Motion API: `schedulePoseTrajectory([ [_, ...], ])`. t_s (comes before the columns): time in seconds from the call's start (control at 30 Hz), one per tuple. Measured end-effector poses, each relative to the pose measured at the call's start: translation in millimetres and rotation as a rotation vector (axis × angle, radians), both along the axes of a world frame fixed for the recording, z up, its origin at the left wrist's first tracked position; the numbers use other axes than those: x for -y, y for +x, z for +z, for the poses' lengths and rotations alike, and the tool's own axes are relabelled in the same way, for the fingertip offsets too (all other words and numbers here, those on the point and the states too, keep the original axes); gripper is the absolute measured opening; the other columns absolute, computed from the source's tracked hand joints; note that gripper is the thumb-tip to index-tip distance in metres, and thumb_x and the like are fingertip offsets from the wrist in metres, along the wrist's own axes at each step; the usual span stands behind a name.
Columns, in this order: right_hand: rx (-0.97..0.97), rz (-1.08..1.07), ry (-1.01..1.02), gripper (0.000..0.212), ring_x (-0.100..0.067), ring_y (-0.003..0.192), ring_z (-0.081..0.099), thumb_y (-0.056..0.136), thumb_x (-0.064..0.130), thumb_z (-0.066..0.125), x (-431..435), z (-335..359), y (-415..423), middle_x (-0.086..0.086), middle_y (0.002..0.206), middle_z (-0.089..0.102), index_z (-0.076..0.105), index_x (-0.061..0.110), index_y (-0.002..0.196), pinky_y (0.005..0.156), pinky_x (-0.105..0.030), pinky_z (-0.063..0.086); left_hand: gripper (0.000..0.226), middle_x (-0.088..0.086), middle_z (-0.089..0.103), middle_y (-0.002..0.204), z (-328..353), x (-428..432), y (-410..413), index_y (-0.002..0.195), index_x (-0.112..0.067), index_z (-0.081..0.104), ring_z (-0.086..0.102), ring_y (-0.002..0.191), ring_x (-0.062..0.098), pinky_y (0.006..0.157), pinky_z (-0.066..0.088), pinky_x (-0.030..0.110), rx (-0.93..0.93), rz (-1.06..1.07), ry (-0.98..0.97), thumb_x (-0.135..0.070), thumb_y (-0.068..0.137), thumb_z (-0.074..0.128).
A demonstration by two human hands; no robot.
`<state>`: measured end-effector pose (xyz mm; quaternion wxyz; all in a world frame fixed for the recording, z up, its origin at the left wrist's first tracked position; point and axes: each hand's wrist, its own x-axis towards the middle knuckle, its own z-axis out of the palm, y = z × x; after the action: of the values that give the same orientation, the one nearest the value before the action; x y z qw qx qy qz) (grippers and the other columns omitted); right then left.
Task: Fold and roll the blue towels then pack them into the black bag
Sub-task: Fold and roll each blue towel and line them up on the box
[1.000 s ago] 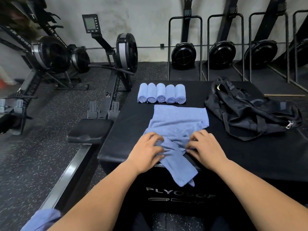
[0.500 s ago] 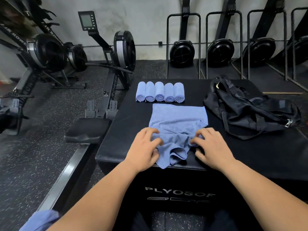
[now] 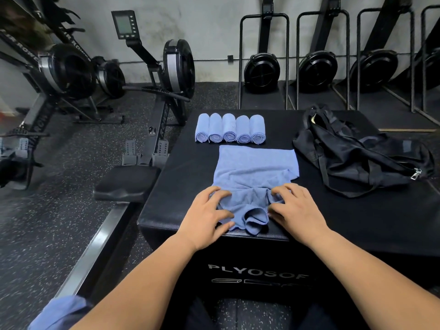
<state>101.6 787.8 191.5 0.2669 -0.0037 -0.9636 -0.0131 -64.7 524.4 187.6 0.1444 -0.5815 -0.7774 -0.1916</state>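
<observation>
blue towel (image 3: 257, 167) bunched at near edge, left hand (image 3: 207, 216) and right hand (image 3: 298, 210) clutching it; wrinkles risk a lopsided roll.

Blue towel (image 3: 256, 167): soft matt terry cloth. Black bag (image 3: 357, 158): thin, slightly shiny fabric, metal zip pull. Plyo box (image 3: 345, 217): matt textured vinyl
</observation>
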Motion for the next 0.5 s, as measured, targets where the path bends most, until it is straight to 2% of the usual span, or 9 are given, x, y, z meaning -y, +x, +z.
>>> schedulePoseTrajectory([
  [0.1, -0.100, -0.140, -0.155, 0.015, -0.035, 0.114, 0.052, 0.091, 0.032, 0.069, -1.8, 8.7, 3.0, -0.003, 0.122, 0.059, 0.066, 0.019, 0.085, 0.089, -0.045, 0.042, 0.027, 0.003, 0.059, 0.141, 5.3, -3.4, -1.4, 0.084, -0.021, 0.076, 0.046, 0.134, 0.034, 0.115, 0.036, 0.043, 0.039, 0.099, 0.153, -0.042, 0.100, 0.070],
  [0.2, -0.198, -0.426, -0.418, 0.013, -0.030, 0.108, 0.047, 0.086, 0.030, 0.067, -16.0, 18.9, 5.4, 0.004, 0.114, 0.057, 0.063, 0.022, 0.076, 0.083, -0.039, 0.038, 0.018, -0.001, 0.059, 0.137, 10.2, -5.5, -9.7, 0.086, -0.022, 0.075, 0.045, 0.131, 0.028, 0.112, 0.033, 0.037, 0.174, 0.290, 0.303, -0.036, 0.098, 0.073],
  [0.27, -0.091, -0.624, -0.508, 0.018, -0.031, 0.107, 0.046, 0.085, 0.036, 0.069, -29.3, 22.2, 4.5, 0.004, 0.108, 0.057, 0.061, 0.028, 0.071, 0.086, -0.041, 0.040, 0.018, -0.004, 0.059, 0.132, 10.4, -9.8, -17.5, 0.085, -0.026, 0.075, 0.042, 0.130, 0.025, 0.109, 0.035, 0.039, 0.267, 0.413, 0.326, -0.039, 0.097, 0.072],
  [0.33, 0.072, -0.722, -0.511, 0.016, -0.033, 0.107, 0.046, 0.085, 0.041, 0.069, -36.8, 22.8, 5.5, 0.001, 0.108, 0.059, 0.063, 0.031, 0.074, 0.089, -0.045, 0.044, 0.019, -0.004, 0.060, 0.121, 10.5, -15.8, -23.5, 0.085, -0.027, 0.075, 0.042, 0.125, 0.024, 0.104, 0.037, 0.038, 0.308, 0.493, 0.305, -0.042, 0.095, 0.074],
  [0.4, 0.131, -0.673, -0.443, 0.008, -0.033, 0.106, 0.048, 0.084, 0.034, 0.075, -40.3, 19.9, 8.3, 0.001, 0.111, 0.060, 0.069, 0.034, 0.089, 0.088, -0.045, 0.046, 0.015, -0.006, 0.058, 0.113, 11.0, -20.6, -25.7, 0.089, -0.028, 0.074, 0.043, 0.118, 0.025, 0.096, 0.036, 0.035, 0.325, 0.510, 0.268, -0.042, 0.089, 0.080],
  [0.5, 0.087, -0.415, -0.328, 0.042, -0.029, 0.102, 0.050, 0.075, 0.013, 0.078, -38.4, 13.5, 9.5, 0.008, 0.110, 0.060, 0.072, 0.035, 0.110, 0.080, -0.043, 0.048, 0.021, -0.010, 0.056, 0.107, 8.6, -22.1, -25.7, 0.098, -0.030, 0.074, 0.045, 0.107, 0.023, 0.093, 0.040, 0.036, 0.302, 0.493, 0.190, -0.039, 0.082, 0.085],
])
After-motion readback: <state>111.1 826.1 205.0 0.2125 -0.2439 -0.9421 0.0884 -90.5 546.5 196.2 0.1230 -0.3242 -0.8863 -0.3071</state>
